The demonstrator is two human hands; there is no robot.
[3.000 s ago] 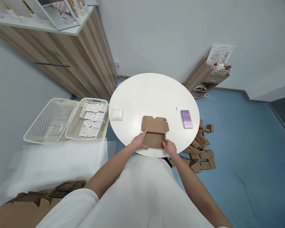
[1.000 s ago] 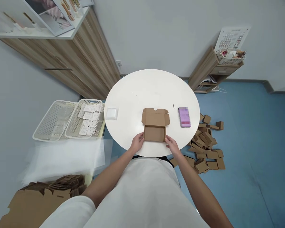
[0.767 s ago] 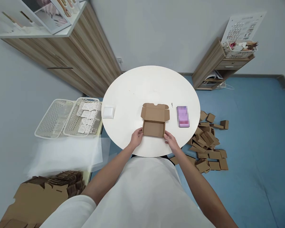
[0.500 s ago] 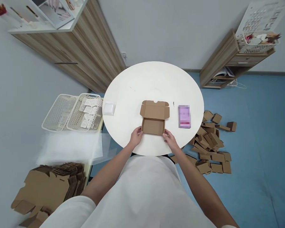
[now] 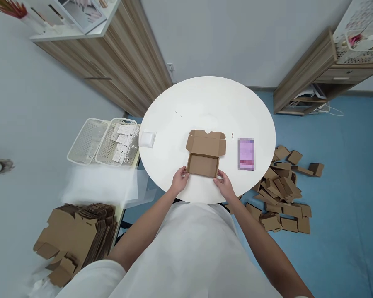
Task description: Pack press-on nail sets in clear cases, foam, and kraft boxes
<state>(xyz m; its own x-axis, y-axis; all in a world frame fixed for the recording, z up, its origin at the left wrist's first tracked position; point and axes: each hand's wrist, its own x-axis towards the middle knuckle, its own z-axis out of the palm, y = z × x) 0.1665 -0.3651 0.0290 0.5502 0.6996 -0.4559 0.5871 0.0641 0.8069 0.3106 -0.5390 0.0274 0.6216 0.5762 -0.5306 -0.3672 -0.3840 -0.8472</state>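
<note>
Box [image 5: 203, 164] between 2 hands [image 5: 179, 181].

This looks like a small indoor packing room, perhaps in a shop or office; which of those cannot be told. At the centre, an open brown cardboard box [image 5: 204, 164] sits on a white round table [image 5: 205, 101]. From the table, a heap of small brown cardboard boxes [image 5: 282, 188] lies at 4 o'clock on a smooth blue floor [image 5: 345, 165], and a thick stack of flat brown cartons [image 5: 71, 231] at 8 o'clock. White perforated plastic baskets [image 5: 104, 153], one holding white printed packets [image 5: 123, 138], stand at 9 o'clock. A wood-grain cabinet [image 5: 124, 54] at 10 o'clock and plain grey walls [image 5: 220, 41] suggest business premises.
</note>
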